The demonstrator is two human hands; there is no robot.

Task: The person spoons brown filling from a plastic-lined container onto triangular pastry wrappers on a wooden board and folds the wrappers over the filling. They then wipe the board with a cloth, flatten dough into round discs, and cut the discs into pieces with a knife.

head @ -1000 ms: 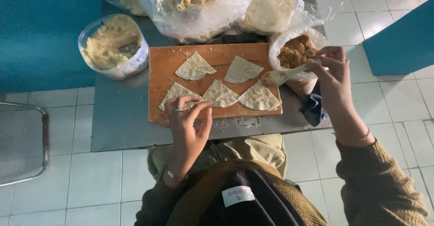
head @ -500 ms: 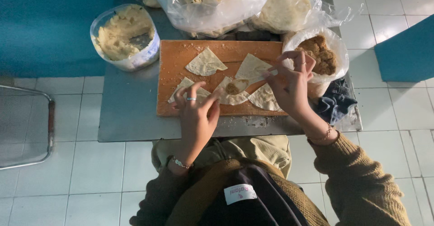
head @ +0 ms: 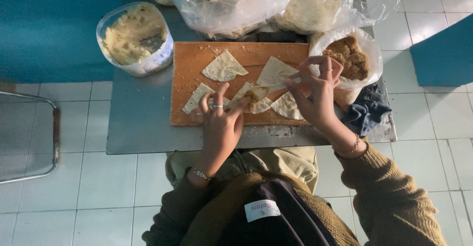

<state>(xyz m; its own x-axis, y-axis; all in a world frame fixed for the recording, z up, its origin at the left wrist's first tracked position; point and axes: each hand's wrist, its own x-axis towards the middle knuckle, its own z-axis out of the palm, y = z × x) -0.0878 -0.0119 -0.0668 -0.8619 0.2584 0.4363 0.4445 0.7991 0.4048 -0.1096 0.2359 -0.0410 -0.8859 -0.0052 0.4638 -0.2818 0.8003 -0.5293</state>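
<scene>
Several triangular dough wrappers [head: 224, 67] lie on an orange wooden board [head: 189, 61]. My right hand [head: 315, 96] holds a spoon [head: 268, 89] with brown filling over the middle wrapper [head: 253, 103]. My left hand [head: 220, 123] rests on the front wrappers, its fingertip touching the filling at the spoon's tip. A clear bag of brown filling [head: 352, 56] sits just right of the board, behind my right hand.
The board lies on a small grey metal table [head: 138, 123]. A clear tub of pale mash [head: 133, 36] stands at the left. Plastic bags of folded pieces [head: 231, 0] and round dough sheets [head: 315, 7] crowd the back. A dark cloth [head: 367, 110] lies at right. A metal frame [head: 29, 137] stands on the tiled floor.
My right hand came from the filling bag to the middle of the board with a loaded spoon. My left hand shifted right to meet the spoon's tip.
</scene>
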